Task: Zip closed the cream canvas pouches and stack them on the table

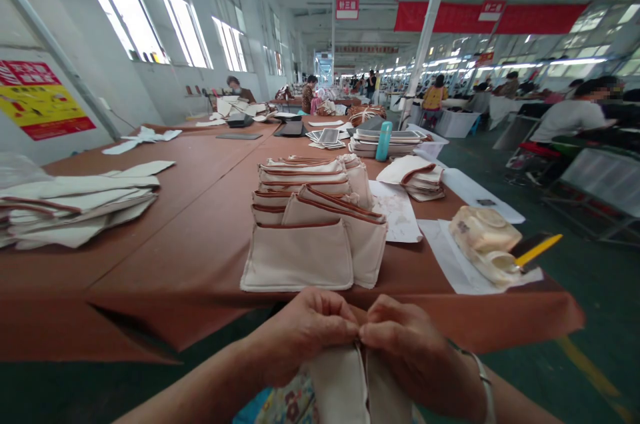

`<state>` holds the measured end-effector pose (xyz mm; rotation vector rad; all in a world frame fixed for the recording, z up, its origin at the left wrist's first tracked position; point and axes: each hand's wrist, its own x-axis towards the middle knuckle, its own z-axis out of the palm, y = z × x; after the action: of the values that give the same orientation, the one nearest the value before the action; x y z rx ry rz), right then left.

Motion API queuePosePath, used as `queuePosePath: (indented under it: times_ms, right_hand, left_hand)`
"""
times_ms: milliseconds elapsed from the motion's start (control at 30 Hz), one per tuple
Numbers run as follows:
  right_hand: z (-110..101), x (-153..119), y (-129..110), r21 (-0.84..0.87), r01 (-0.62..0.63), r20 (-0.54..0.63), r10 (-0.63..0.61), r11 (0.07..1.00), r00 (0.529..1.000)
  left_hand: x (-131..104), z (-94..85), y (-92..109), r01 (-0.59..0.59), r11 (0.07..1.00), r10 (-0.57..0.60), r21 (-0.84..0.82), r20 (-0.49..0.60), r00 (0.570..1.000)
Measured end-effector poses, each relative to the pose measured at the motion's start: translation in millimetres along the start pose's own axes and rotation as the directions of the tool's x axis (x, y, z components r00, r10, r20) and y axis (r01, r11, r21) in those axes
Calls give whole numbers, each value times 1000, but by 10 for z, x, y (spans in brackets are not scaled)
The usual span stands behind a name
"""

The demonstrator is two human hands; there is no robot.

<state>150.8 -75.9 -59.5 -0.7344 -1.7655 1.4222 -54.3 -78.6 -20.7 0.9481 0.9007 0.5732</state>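
Near edge of the brown sheet-covered table (190,231): a cream, seamed fabric piece (340,387) hangs below the hands, in front of the wearer, off the tabletop. Left hand (313,321) and right hand (413,341) meet at its upper end, thumbs and fingers pinched on the material, fingertips almost touching; what lies between the tips is too small to make out. Step in hand, as I judge it: close finger work on that upper edge, where a dark line runs down between two cream faces. Next move seems to call for a firm pinch on both sides, edges kept level and no pull on the seam. Just beyond, a row of cream fabric pouches with brown edging (297,257) leans on the table; to the right, a stained whitish plastic container (485,229) beside a yellow handle (540,250), both well apart from the hands.
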Motion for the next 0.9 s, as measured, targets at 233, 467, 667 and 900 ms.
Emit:
queuePosePath:
  times_ms: [233,467,667,900]
  right_hand:
    - [-20,-116,-154,-134,15,-74,-25,991,997]
    - [-129,120,-555,-236,-9,240,67,972,968]
    - [-70,86,-476,-205,75,250,-22,976,968]
    - [-184,57,-387,-117,-112,230,137,987,964]
  left_hand:
    - [-146,62,158,-278,830,248,483,127,961]
    - [-237,139,273,-291,725,269,624,132,954]
    - [-175,115,121,-270,934,236,235,161,958]
    - [-225,44,278,-214,898,142,383,209,968]
